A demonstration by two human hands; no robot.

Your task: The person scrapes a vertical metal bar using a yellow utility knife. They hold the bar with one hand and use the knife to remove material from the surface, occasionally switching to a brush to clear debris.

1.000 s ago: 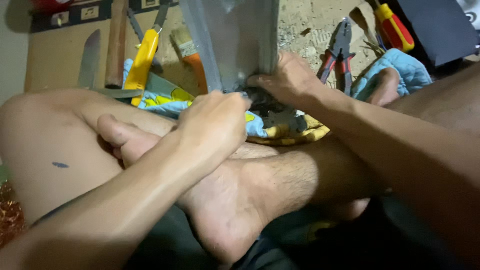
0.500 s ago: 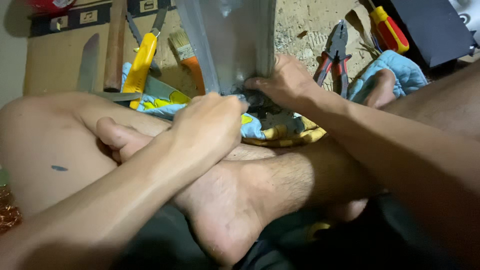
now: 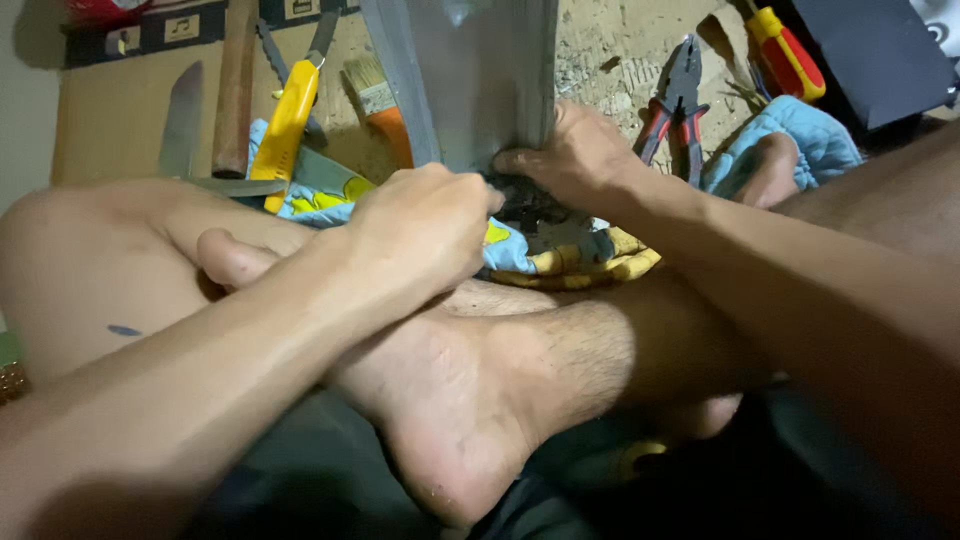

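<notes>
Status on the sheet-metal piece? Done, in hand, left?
Done: nothing visibly finished; the sheet-metal piece stands upright on the patterned cloth. In hand: the right hand grips its lower edge, and the left hand is closed beside a dark part at its base, mostly hidden. Left: cannot tell from this view; the pliers and the yellow-handled tool lie untouched on the floor.

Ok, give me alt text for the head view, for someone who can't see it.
Seated cross-legged on the floor, a person works both hands at the lower edge of an upright grey metal sheet: the right hand grips its bottom corner, the left hand is closed beside it. Red-handled pliers, a yellow-handled tool and a paintbrush lie around.
</notes>
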